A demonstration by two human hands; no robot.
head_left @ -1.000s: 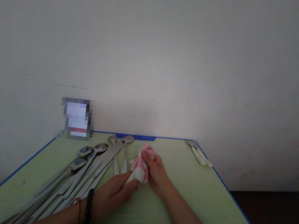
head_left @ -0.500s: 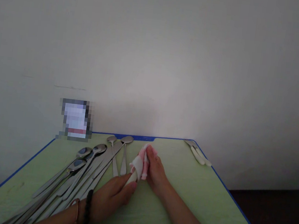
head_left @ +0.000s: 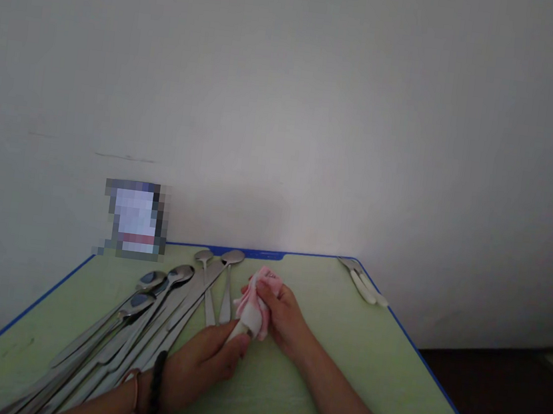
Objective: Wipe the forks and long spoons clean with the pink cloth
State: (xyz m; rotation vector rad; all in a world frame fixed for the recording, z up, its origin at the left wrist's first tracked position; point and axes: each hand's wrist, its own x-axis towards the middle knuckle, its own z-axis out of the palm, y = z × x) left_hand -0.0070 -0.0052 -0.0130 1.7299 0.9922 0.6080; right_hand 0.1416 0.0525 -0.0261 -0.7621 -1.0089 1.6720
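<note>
My left hand [head_left: 212,358] is closed around the pale handle [head_left: 240,329] of a utensil; its head is hidden inside a cloth, so its kind does not show. My right hand [head_left: 287,320] pinches that pink and white cloth [head_left: 267,281] around the utensil's upper part. Left of my hands, several metal spoons [head_left: 181,273] and table knives [head_left: 198,295] lie in a loose pile, handles toward me. Two spoons lie just beyond my left hand, one with its bowl [head_left: 233,256] near the table's back edge.
Two white-handled utensils, one a fork [head_left: 360,284], lie at the back right corner of the green, blue-edged table [head_left: 339,356]. A blurred-out device with a lit screen [head_left: 135,216] stands at the back left. A pale wall [head_left: 305,137] rises behind the table.
My right hand has shifted slightly left and down, and the cloth is bunched differently, covering more of the utensil toward my left hand. The left hand keeps its grip on the handle.
</note>
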